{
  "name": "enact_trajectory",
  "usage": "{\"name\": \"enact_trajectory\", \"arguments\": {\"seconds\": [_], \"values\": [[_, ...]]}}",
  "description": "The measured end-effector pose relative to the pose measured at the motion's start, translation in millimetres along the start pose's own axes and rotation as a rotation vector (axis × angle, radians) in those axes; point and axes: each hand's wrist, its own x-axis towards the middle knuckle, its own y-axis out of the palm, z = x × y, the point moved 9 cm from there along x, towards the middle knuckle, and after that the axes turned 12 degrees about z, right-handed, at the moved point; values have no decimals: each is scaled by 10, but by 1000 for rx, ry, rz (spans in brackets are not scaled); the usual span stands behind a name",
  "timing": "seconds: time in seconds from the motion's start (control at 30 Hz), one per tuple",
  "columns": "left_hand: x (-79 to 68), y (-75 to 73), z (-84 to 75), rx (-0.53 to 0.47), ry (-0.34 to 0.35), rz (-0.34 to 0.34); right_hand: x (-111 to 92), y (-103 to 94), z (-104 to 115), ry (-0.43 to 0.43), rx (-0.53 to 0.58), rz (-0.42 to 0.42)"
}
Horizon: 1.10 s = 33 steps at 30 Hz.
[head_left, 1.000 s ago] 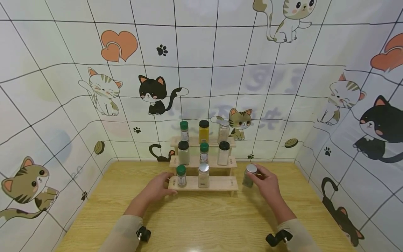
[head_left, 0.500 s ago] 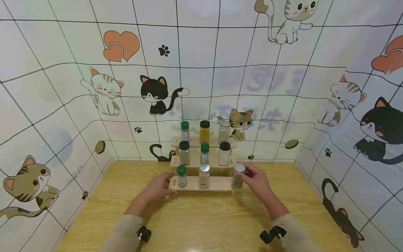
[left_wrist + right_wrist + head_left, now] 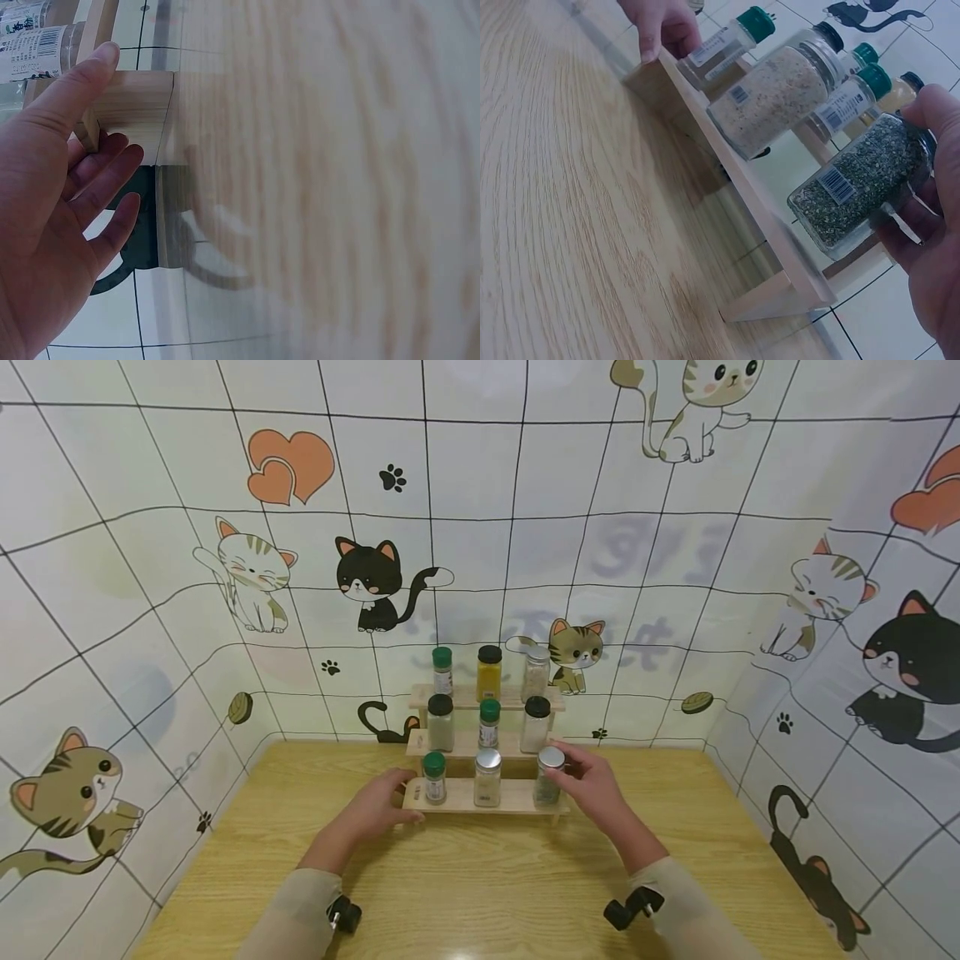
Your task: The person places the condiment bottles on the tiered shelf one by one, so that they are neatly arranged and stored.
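Observation:
My right hand (image 3: pixel 597 787) grips a glass spice jar (image 3: pixel 859 184) of dark green dried herbs by its upper part, beneath the silver lid. The jar is at the right end of the lowest step of a three-step wooden spice rack (image 3: pixel 517 796); whether its base touches the wood I cannot tell. At the rack's left end, my left hand (image 3: pixel 52 187) holds the bottom step, thumb on the front edge and fingers behind. Also on that step stand a small green-capped jar (image 3: pixel 434 778) and a silver-lidded jar (image 3: pixel 769 97) with pale grains.
Several jars fill the upper steps, among them a yellow one with a black cap (image 3: pixel 489 675) and a black-capped white one (image 3: pixel 535 727). The rack stands on a wood-grain table (image 3: pixel 465 877), near a cat-print back wall (image 3: pixel 480 552).
My right hand has brought the herb jar leftward, from beside the rack to over the right end of its bottom step. My left hand stays on the rack.

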Motion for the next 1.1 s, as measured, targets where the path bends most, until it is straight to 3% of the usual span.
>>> {"name": "enact_trajectory", "arguments": {"seconds": [0.63, 1.1], "values": [[-24, 5, -52, 4, -4, 7, 66, 212, -72, -4, 30, 41], [-17, 5, -59, 11, -7, 8, 72, 256, -70, 3, 21, 44]]}}
